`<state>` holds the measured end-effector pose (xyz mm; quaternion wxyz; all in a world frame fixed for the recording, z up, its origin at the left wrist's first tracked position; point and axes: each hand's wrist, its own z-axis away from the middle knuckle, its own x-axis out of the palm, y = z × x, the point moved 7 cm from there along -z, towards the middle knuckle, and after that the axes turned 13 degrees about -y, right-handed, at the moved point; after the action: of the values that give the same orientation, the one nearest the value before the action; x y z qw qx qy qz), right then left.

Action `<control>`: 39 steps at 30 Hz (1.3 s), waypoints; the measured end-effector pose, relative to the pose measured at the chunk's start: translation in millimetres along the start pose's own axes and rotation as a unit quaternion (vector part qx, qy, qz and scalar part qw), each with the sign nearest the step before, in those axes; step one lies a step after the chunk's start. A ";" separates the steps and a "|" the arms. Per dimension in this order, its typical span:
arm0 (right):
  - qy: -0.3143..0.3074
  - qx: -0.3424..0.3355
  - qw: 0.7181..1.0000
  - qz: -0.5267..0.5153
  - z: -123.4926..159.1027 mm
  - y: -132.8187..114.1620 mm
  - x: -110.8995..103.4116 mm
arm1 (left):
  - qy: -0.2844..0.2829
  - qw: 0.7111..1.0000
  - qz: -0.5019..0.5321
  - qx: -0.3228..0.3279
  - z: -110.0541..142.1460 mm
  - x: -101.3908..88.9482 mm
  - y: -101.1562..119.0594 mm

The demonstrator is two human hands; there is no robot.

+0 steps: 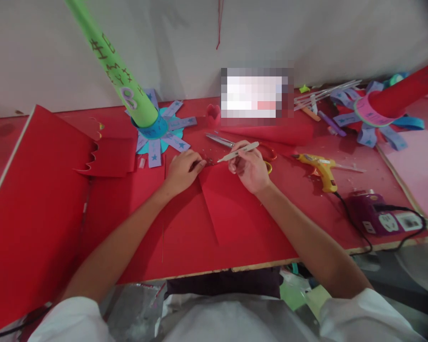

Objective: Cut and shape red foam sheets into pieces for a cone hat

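My right hand [248,167] is closed round a pair of white tweezers [238,152], whose tip points left onto a red paper sheet [235,213] lying on the red table. My left hand [183,169] rests on the sheet's far corner with its fingers curled, pressing the paper down just beside the tweezer tip. Small specks lie scattered on the paper around the tip. Behind my right hand lie scissors [224,140] with orange handles.
A green paper tube [116,66] stands on a blue flower-shaped base [160,135] at the back left. Large red sheets [35,199] lie left. A yellow glue gun [321,170] and purple power strip [378,218] sit right. A red tube with paper petals [381,111] lies far right.
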<state>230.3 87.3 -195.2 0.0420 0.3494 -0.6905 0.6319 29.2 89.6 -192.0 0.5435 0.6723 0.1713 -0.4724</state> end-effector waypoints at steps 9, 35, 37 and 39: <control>0.007 0.008 1.000 0.014 -0.2 0.6 0.1 | -0.076 0.996 -0.013 -0.033 2.2 1.8 16.4; 0.012 -0.002 0.999 0.040 -3.0 -1.9 -4.4 | -0.111 0.993 -0.012 0.042 0.0 7.8 21.9; 0.007 -0.001 0.999 0.049 -2.9 -1.7 -3.6 | -0.116 0.992 -0.002 0.057 -0.4 6.6 20.5; -0.002 0.001 0.999 0.053 -2.6 -1.0 -1.9 | -0.128 0.989 0.021 0.072 -0.5 4.6 19.4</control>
<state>231.3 90.5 -194.8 0.0061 0.3136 -0.7077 0.6331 46.2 82.0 -184.8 0.5209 0.6474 0.0515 -0.5540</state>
